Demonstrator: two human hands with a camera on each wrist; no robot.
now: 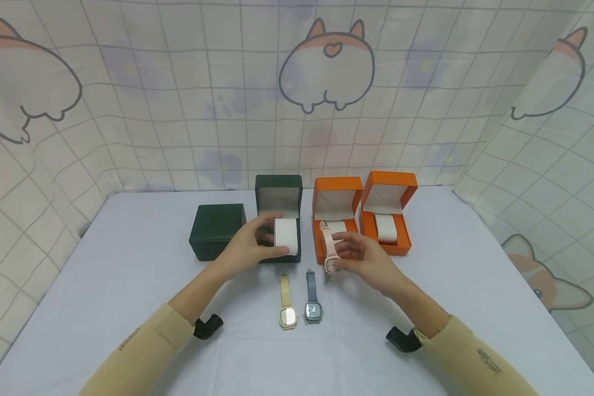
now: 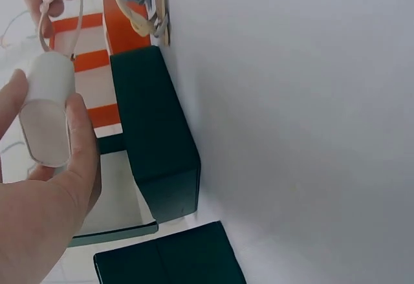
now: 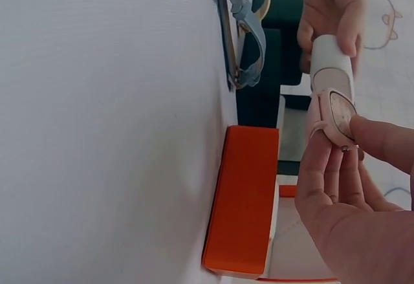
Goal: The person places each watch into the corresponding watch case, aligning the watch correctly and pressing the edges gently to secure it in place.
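Observation:
My left hand (image 1: 254, 242) grips a white watch cushion (image 1: 285, 236) between thumb and fingers. It is raised in front of the open dark green watch box (image 1: 279, 181), as the left wrist view shows. In my right hand (image 1: 368, 259) is a pink wristwatch (image 3: 336, 117), pinched by thumb and fingers near its round case. From the head camera its strap (image 1: 328, 242) overlaps the left open orange box (image 1: 337, 184). A yellow watch (image 1: 287, 316) and a blue-grey watch (image 1: 313, 311) lie side by side on the table in front of the hands.
A closed dark green box (image 1: 218, 228) stands left of the open one. At the right is another open orange box (image 1: 401, 239) with a white cushion (image 1: 386, 228) inside. A white cloth (image 1: 143, 275) covers the table. Behind hangs a checked curtain (image 1: 178, 110) printed with cartoon animals.

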